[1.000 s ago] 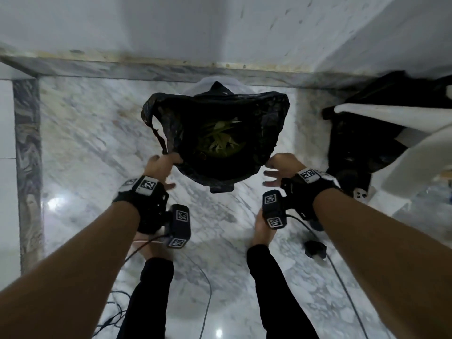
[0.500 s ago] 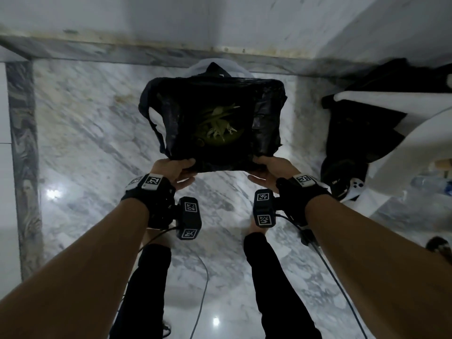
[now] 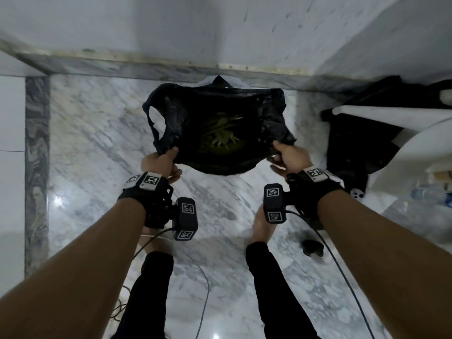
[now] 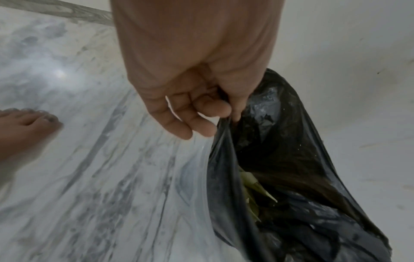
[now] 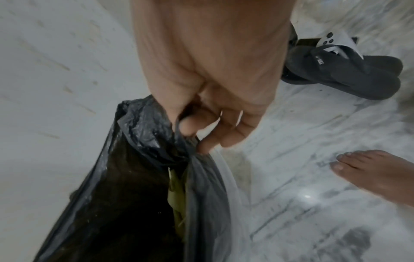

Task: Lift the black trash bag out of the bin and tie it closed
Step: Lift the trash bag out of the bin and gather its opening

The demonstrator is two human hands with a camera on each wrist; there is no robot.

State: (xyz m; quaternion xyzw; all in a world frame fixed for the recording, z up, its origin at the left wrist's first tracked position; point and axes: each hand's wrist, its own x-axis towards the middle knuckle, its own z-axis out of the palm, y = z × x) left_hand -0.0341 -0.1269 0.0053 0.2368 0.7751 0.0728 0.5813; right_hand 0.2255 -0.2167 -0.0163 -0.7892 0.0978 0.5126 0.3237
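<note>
The black trash bag (image 3: 220,121) hangs open between my hands above the marble floor, with green leaf scraps (image 3: 223,137) at its bottom. My left hand (image 3: 161,161) pinches the near left rim of the bag (image 4: 268,159) between thumb and forefinger. My right hand (image 3: 285,155) pinches the near right rim of the bag (image 5: 134,177) the same way. A loose handle loop (image 3: 152,118) droops at the bag's left side. Behind the bag's far edge, only a pale sliver of the white bin (image 3: 230,80) shows.
A white wall (image 3: 220,28) with a grey marble skirting runs just behind the bag. Dark sandals (image 5: 349,70) and black items lie on the floor at right under a white fixture (image 3: 403,123). My bare feet (image 5: 376,173) and cables (image 3: 203,289) are near me.
Both hands went from reaching under the bag's near rim to pinching it, then moved apart and up, stretching the mouth wider.
</note>
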